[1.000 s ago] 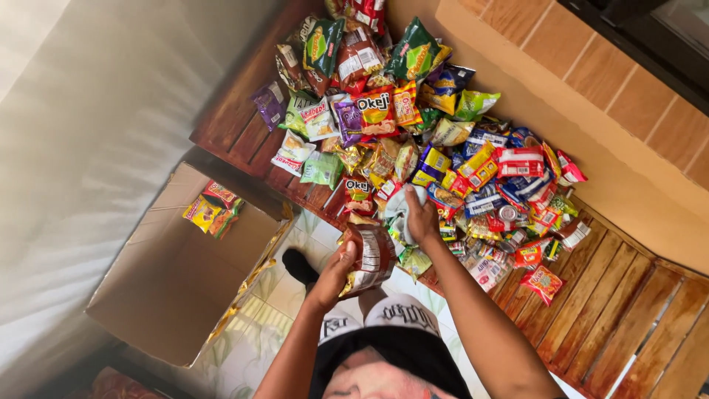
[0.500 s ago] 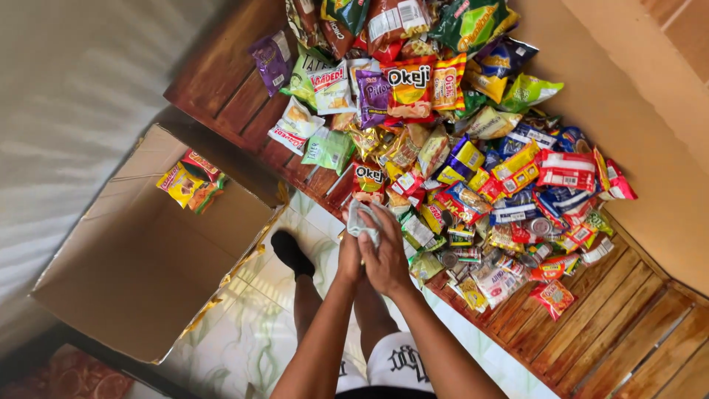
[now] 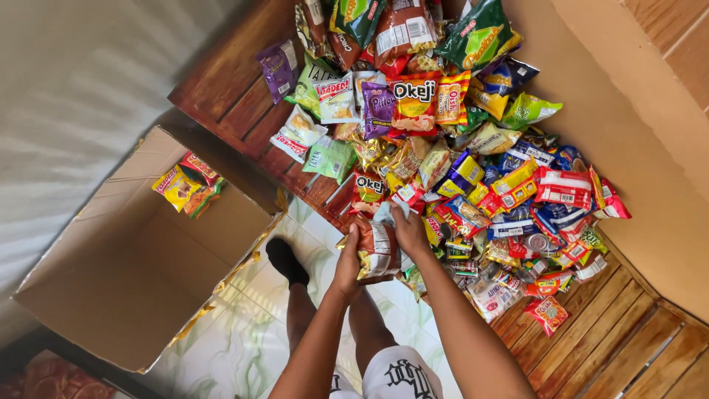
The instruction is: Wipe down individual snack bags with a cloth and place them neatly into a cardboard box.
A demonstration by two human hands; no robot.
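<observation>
Both hands (image 3: 380,240) grip snack packet (image 3: 377,251), table edge (image 3: 310,193)

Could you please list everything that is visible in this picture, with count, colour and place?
brown and orange snack packet: one, held in both hands at the table's edge
heap of plastic snack packets: too many to count, mixed colours, on the table
dark brown wooden slatted table: one, upper right
open brown cardboard box: one, on the floor at left
packets inside the box: a few, yellow, red and orange, in its far corner
pale green marbled floor tiles: under the legs
black sock: one, on a foot
left hand: fingers on the packet
right hand: fingers on the packet's top
</observation>
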